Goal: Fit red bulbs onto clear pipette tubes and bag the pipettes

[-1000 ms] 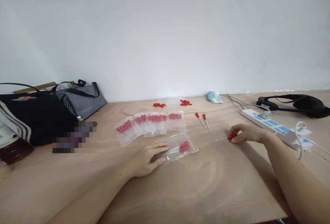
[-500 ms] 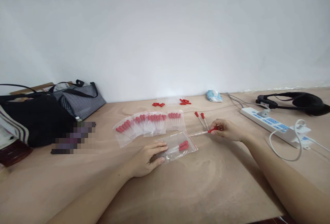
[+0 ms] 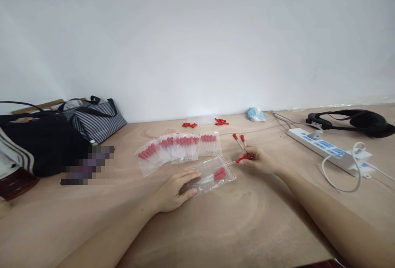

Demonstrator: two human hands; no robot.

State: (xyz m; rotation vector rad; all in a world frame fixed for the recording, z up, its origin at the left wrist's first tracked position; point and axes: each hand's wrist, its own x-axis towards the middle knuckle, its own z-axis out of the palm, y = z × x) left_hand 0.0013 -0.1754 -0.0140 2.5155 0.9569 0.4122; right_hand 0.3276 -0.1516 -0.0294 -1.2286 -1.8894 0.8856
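Note:
My left hand (image 3: 177,189) lies on the table with fingers stretched and thumb apart, resting on the left end of a clear zip bag (image 3: 203,185). Inside that bag are a few glass droppers with red rubber bulbs (image 3: 220,173). My right hand (image 3: 259,160) pinches another dropper by its red bulb (image 3: 242,159). Its glass tube points left, its tip at or inside the bag's red-striped mouth; which one I cannot tell. Just behind my right hand lie two loose droppers (image 3: 239,140), their lower ends partly hidden by my fingers.
Filled bags of droppers (image 3: 185,148) lie in a row behind my left hand. Farther back are loose red-bulbed droppers (image 3: 221,122) and a blue-white packet (image 3: 256,114). A power strip (image 3: 321,146) with cables and a black headset (image 3: 348,122) are right; dark bags (image 3: 46,140) stand left.
My right hand has moved left with the dropper, bringing its tube to the bag's mouth. My left hand stays in place on the bag.

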